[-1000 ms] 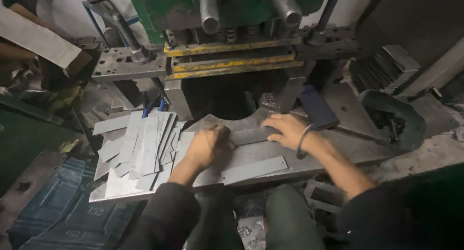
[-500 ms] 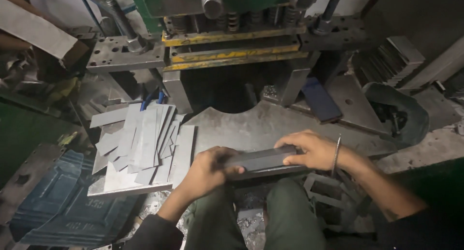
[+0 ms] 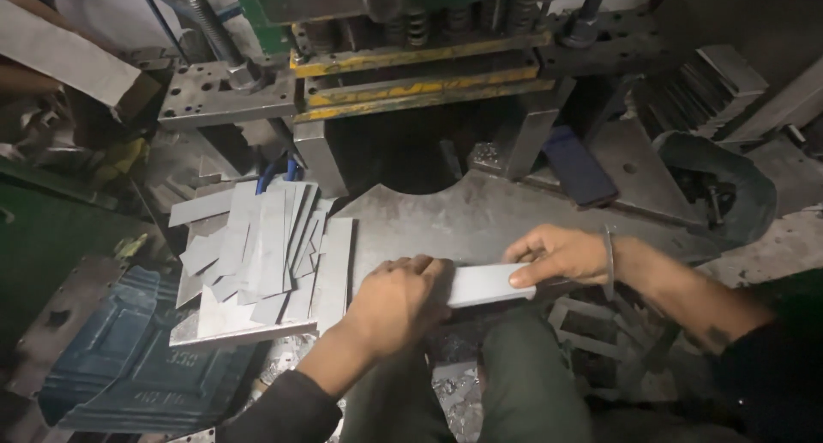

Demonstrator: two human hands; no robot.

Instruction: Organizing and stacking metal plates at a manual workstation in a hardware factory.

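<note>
The strip point(image 3: 484, 284), a flat grey piece of sheet metal, lies between the two hands with its long axis running left to right, level across the person's lap and at the near edge of the plate point(image 3: 480, 216). The left hand point(image 3: 396, 302) covers its left end, fingers curled over the top so that end is hidden; the grip looks closed on the strip, though the thumb cannot be seen. The right hand point(image 3: 561, 254) pinches the right end, thumb along the near edge and fingertips on top, a bangle point(image 3: 609, 253) at the wrist. Both hands are equally near, one at each end, so the strip spans the gap between them. The press point(image 3: 411, 74) stands straight ahead of both hands, beyond the plate, its opening facing the strip's long side, not an end. Left of the left hand, and just beside it, a loose stack point(image 3: 257, 254) of similar strips lies fanned, mostly pointing away from the person, crosswise to the held one.
</note>
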